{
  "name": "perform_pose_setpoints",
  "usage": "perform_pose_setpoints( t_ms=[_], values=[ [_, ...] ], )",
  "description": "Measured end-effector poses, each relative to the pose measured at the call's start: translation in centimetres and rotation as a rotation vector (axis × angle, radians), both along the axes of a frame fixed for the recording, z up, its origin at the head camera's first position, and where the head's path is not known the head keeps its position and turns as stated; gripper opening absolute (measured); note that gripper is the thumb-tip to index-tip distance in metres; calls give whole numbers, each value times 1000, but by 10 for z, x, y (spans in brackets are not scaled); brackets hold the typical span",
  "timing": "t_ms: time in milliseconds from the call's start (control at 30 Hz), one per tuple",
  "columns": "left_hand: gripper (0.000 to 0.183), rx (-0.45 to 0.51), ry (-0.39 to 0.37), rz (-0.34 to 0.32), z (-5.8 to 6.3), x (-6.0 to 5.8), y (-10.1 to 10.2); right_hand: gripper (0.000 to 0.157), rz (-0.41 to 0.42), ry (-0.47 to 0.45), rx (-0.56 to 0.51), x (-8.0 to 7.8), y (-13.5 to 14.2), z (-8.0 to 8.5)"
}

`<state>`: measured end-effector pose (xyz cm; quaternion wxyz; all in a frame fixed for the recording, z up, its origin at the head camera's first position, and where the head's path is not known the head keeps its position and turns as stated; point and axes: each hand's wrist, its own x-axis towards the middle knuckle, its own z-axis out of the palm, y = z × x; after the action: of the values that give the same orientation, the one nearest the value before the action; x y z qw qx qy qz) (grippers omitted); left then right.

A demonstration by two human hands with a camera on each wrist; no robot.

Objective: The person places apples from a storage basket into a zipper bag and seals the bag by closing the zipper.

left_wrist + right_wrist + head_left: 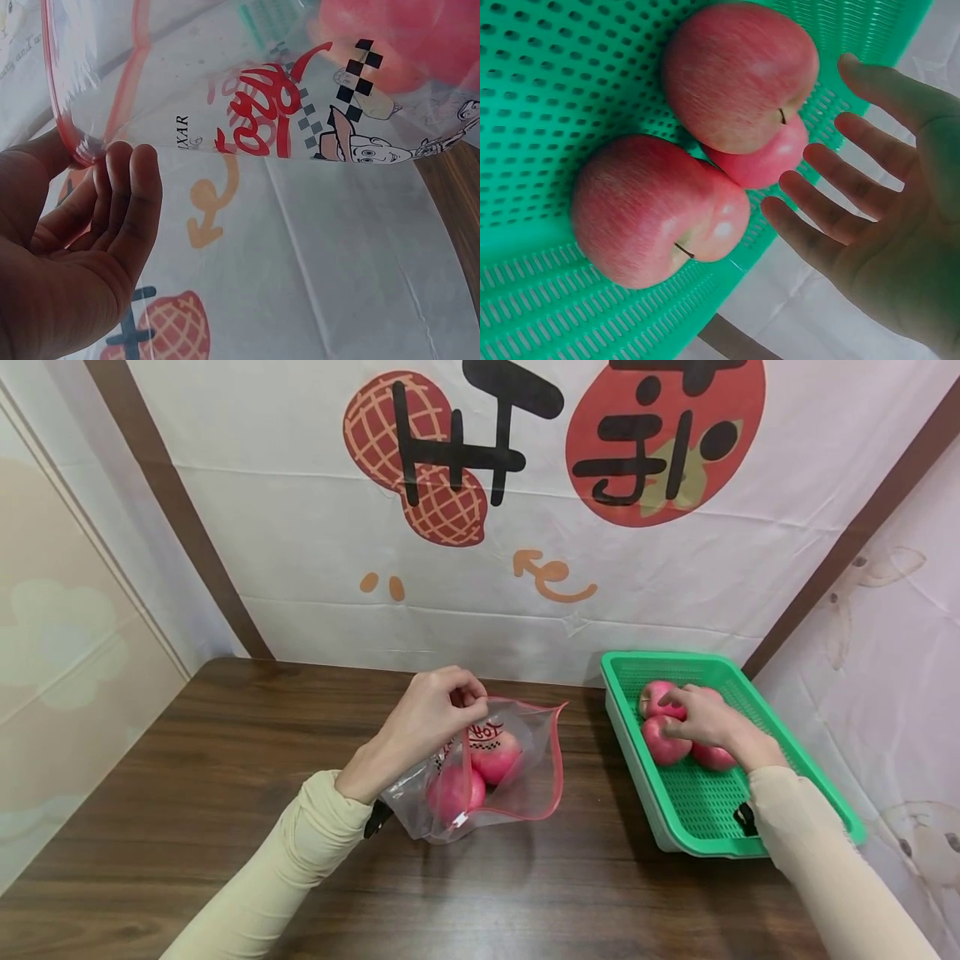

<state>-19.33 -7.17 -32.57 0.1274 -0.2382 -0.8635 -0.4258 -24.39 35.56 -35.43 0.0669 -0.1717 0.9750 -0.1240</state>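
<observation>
Head view: left hand pinching a clear zip bag, right hand hovering over apples in a green basket

The left hand is gripping the bag's red-edged rim between thumb and fingers. Two apples are lying inside, just below that hand. The right hand is holding nothing; its fingers are spreading loosely just beside four more apples clustering in the perforated basket, and the right wrist view is showing a gap between fingertips and fruit.

The basket apples are showing pinkish-red skins with fine pale streaks, two displaying short dark stems. The bag is carrying red lettering, black checks and a cartoon figure, while a white slider is sitting on its red zip.
</observation>
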Motion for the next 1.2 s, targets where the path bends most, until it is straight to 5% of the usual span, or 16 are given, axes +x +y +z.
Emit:
perform_pose_setpoints(
  t_ms=[800, 1200],
  values=[
    [8, 10, -27, -1, -1, 0, 2, 73, -77, -115, 49, -5, -4, -23],
    [10, 15, -28, -8, -3, -3, 3, 65, -88, -107, 93, -5, -5, -28]
  ],
)
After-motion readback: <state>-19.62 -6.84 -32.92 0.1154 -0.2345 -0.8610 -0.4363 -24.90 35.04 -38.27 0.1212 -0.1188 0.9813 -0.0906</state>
